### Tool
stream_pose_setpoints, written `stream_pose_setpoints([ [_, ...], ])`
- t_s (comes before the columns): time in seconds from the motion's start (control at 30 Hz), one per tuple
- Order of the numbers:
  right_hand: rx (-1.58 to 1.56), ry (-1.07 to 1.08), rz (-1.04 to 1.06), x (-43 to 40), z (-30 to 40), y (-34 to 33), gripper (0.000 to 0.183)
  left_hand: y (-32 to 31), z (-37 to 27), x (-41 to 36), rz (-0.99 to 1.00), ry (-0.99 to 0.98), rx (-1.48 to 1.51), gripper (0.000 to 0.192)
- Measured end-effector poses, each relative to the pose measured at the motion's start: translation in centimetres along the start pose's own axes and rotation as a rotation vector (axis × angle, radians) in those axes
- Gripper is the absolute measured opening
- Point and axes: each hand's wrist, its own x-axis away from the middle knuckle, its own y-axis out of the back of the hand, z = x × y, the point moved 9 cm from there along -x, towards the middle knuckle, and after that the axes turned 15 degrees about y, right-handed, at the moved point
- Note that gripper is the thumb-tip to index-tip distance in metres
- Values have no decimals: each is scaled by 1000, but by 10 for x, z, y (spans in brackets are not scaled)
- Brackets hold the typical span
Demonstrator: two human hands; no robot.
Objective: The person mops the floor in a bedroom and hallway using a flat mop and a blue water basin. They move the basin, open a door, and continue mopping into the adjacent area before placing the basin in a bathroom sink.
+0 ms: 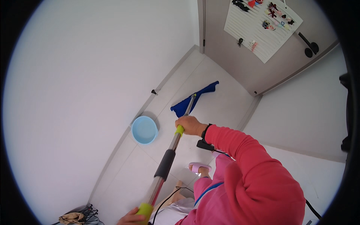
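A long telescopic mop pole (164, 165) of metal, with lime-green and black grip parts, runs up from the bottom edge. My right hand (190, 125) is closed round its metal shaft just above a lime-green collar. My left hand (131, 217), partly cut off by the bottom edge, holds the lime-green part near the pole's lower end in view. At the far end, a dark blue mop cloth (182, 106) lies spread on the pale tiled floor (222, 104). A light blue round basin (144, 130) stands left of the pole; whether it holds water, I cannot tell.
A closed door (218, 42) with hair clips on a white hanging board (260, 31) stands at the upper right. A doorstop (154, 92) is at the left wall's base. Cables and a wooden piece (179, 184) lie near my feet. Folded black racks (90, 215) sit bottom left.
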Motion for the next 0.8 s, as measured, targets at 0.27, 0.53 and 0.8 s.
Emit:
stream_pose_setpoints([
  [0.27,63,102,-86,4,-55,12,17,-77,113,-9,125,326,-187,17],
  [0.53,-65,-75,-278,27,-86,53,14,-102,117,-78,309,388,-145,14],
  [0.8,-121,-204,-149,85,-48,51,19,-96,87,-68,442,438,-100,17],
])
